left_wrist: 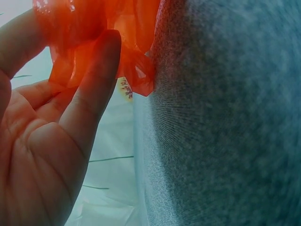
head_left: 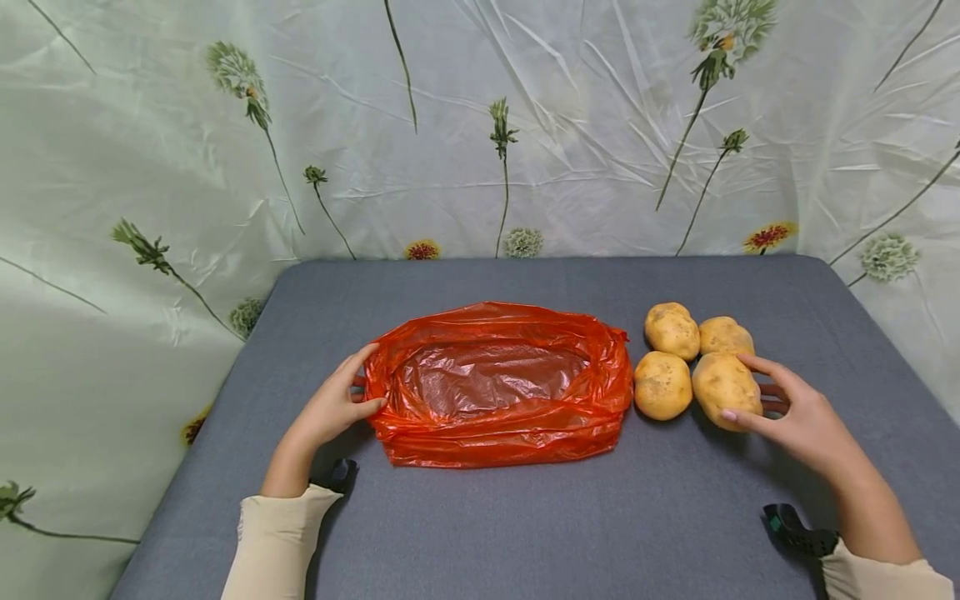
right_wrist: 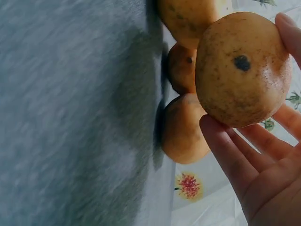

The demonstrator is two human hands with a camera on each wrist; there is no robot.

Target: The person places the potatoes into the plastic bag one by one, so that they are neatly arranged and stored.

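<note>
A red plastic bag (head_left: 487,433) lies with its mouth spread wide in the middle of the table. At its left end my left hand (head_left: 335,400) holds the side, thumb and fingers set around the thin film; the left wrist view shows the thumb (left_wrist: 96,89) against the bag (left_wrist: 80,61). My right hand (head_left: 806,417) grips a potato (head_left: 726,390) between thumb and fingers. In the right wrist view that potato (right_wrist: 242,70), with a dark spot, is lifted above the table. Beside it are three more potatoes, the nearest one (head_left: 663,386) close to the bag's right end.
The table (head_left: 525,533) has a grey cloth surface with rounded far corners. Behind it hangs a pale curtain (head_left: 420,125) printed with flowers. The other two potatoes, one at the back left (head_left: 672,330) and one at the back right (head_left: 725,335), sit close together.
</note>
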